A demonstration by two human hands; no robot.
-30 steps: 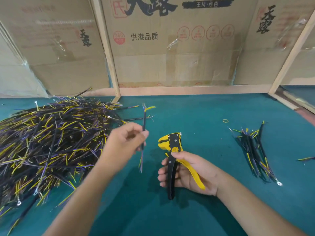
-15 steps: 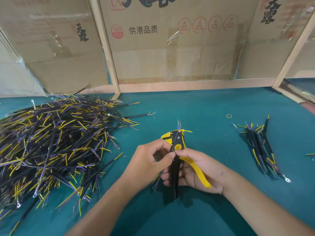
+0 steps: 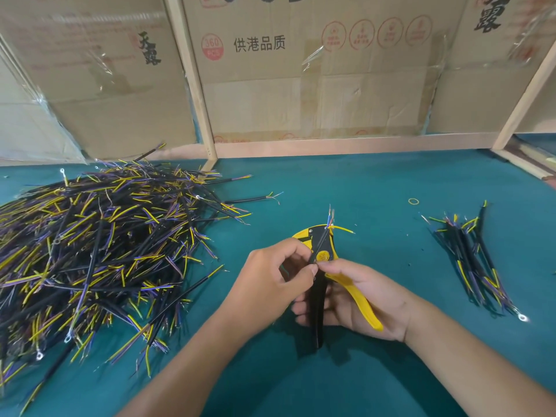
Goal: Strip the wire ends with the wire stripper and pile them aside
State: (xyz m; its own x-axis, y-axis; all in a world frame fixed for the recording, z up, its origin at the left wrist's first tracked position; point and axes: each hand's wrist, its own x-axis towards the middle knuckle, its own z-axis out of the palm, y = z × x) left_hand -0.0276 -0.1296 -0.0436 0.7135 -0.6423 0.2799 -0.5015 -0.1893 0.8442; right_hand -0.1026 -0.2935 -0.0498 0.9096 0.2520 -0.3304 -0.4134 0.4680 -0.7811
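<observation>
Far left, on the teal felt-covered surface [image 3: 376, 182]: large loose heap of black-sheathed cables with yellow and purple cores [image 3: 99, 245], judged to be the unstripped stock.

Centre left: left hand [image 3: 270, 284], grip narrow, fingertips pinching one black-sheathed cable [image 3: 321, 242] just below the tool head. Cable laid along the head, its blue and yellow cores fanning out beyond the top edge.

Centre: yellow-and-black automatic wire stripper [image 3: 323, 266], head up, handles pointing toward the body. Handles apart, so not squeezed.

Centre right: right hand [image 3: 358, 302], grip wrapped around both stripper handles, black handle against the fingers, yellow handle across the palm.

Step in hand, as judged: seating the cable end in the stripper head before the cut. Whether a core sits fully between the blades: cannot tell.

Next move calls for: holding the cable steady with the left grip, squeezing the handles together with the right, then drawing the cable free. Risk: a core slipping sideways out of the head and coming away unstripped.

Right: small yellow rubber band [image 3: 413, 201] lying alone on the surface.

Far right: small pile of finished black cables [image 3: 472, 260], well apart from the stock heap; destination for the cable in hand.
</observation>
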